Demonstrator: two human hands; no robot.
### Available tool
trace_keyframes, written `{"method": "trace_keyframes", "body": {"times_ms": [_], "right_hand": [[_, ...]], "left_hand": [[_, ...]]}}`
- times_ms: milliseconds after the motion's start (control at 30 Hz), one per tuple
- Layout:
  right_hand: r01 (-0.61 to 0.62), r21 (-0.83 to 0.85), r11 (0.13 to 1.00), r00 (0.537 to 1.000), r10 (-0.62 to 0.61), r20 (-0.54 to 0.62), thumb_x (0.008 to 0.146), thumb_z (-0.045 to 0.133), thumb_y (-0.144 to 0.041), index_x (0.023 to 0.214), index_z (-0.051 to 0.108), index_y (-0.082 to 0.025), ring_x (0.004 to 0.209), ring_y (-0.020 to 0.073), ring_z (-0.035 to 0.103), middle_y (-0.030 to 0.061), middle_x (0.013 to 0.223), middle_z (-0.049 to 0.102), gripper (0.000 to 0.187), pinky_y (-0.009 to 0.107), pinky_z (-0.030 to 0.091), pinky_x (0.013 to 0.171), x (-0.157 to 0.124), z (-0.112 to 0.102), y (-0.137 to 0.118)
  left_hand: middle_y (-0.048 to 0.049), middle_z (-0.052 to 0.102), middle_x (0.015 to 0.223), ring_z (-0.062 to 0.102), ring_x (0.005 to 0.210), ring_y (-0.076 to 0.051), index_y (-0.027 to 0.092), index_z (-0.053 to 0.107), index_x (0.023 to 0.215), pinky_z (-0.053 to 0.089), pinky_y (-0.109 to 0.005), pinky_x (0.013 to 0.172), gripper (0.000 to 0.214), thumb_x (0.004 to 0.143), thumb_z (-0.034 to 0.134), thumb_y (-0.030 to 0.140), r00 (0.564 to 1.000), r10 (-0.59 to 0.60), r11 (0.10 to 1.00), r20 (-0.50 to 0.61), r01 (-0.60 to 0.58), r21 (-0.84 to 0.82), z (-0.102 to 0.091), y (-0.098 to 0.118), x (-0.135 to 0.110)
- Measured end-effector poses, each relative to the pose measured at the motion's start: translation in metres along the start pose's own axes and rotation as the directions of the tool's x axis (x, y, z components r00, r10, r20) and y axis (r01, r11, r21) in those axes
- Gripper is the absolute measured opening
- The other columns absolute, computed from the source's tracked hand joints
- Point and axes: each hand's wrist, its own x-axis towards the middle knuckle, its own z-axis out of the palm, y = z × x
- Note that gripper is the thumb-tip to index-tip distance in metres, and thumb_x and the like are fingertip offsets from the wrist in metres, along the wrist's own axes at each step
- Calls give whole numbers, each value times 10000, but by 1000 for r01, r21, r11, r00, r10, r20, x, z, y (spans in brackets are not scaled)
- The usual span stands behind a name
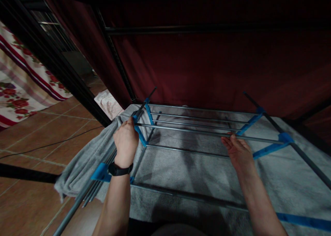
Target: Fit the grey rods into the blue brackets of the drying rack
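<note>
A folding drying rack (196,132) of grey metal rods with blue plastic joints stands before me, over a grey towel (85,160) that lies under and beside it. My left hand (126,141), with a black wristband, is closed around the rack's left side bar near a blue joint. My right hand (236,149) rests with its fingers on one of the crosswise rods (207,132), thumb side up, fingers curled lightly over the rod.
A dark red curtain (207,63) hangs behind the rack on a black frame (64,74). Brown floor tiles (38,136) with a black cable lie to the left. A floral cloth (18,87) hangs at far left.
</note>
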Motion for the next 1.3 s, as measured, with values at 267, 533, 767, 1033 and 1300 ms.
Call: {"method": "trace_keyframes", "body": {"times_ms": [267,533,767,1033,1300], "right_hand": [[25,26,999,1000,-25,-12,605,1040,-379,687,719,-221,728,154,790,-18,888,816,367,288,683,731,-2,4,3],[0,39,999,1000,1,-25,567,1053,-373,695,718,-221,723,164,790,-29,851,806,389,292,681,721,-3,7,0],[-40,12,999,999,40,11,653,1008,-365,768,743,-232,784,159,798,-22,1009,817,318,287,680,759,-9,6,-10],[-11,2,1000,998,11,-65,704,965,-400,857,742,-250,806,178,796,-11,821,797,309,278,664,747,-9,-16,-27],[32,-21,999,993,-35,-110,714,967,-393,848,705,-244,837,168,785,-8,858,789,330,282,673,780,-3,-35,-39]], "left_hand": [[-195,773,1034,770,984,-327,135,639,1376,557,-365,761,465,1021,341,171,1000,1,1000,2,-1,16,-1,1,-2],[-185,768,1013,766,996,-312,142,632,1353,545,-349,767,445,1017,341,157,1000,-6,1000,8,6,24,-3,4,-2],[-253,724,1202,711,1109,-375,83,624,1353,546,-447,885,438,1017,391,240,997,48,998,-66,-51,-44,-1,2,-4],[-194,614,1500,574,1357,-398,207,618,1443,452,-583,1132,476,1031,435,357,929,283,893,-239,-346,-288,15,8,-4],[-110,750,1312,673,1224,-336,247,679,1285,449,-544,1171,386,981,471,364,835,476,747,-275,-549,-375,44,24,3]]}}
